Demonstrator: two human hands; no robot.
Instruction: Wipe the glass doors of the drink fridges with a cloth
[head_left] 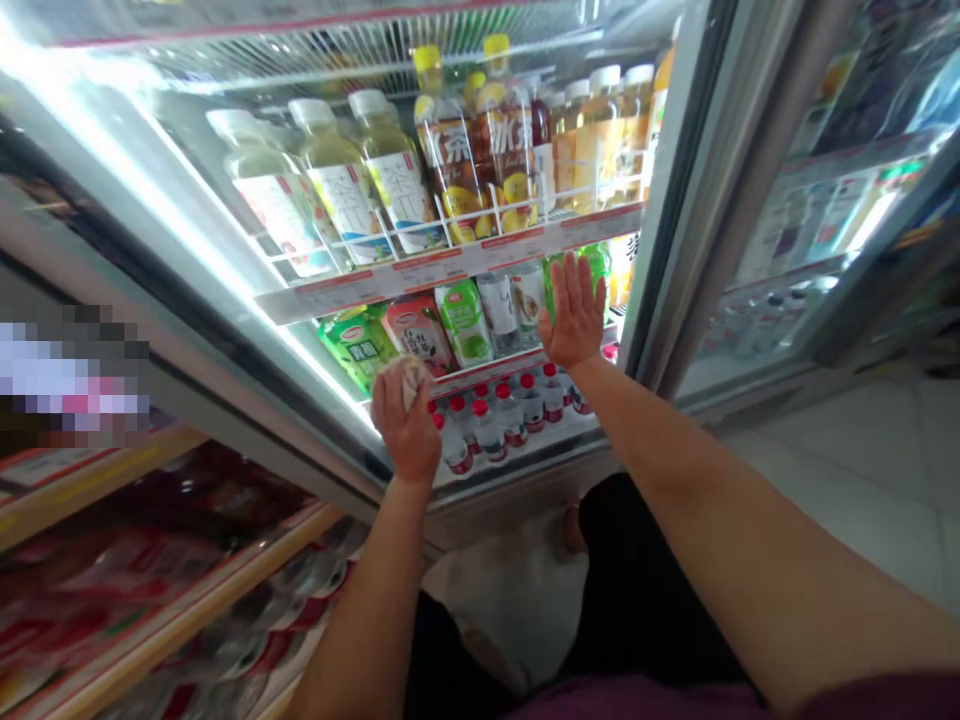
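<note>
My left hand (407, 425) is closed round a crumpled pale cloth (412, 376), blurred and partly hidden by the fingers. It is raised before the lower shelf of a lit drinks fridge, near a red-and-black drink pouch (418, 335) and a green pouch (360, 343). My right hand (574, 312) is held up flat with the fingers stretched out and nothing in it. Behind it are green packs, partly covered by the hand. Whether it touches a glass pane cannot be told. A green-labelled bottle (464, 322) stands between the hands.
Upper shelf (465, 262) holds lemon tea bottles (454, 150) and white-capped bottles (337, 180). Small red-capped water bottles (489, 430) stand at the bottom. A metal door frame (697, 200) rises at right. Wooden-edged shelves (172, 600) with packed goods are at lower left.
</note>
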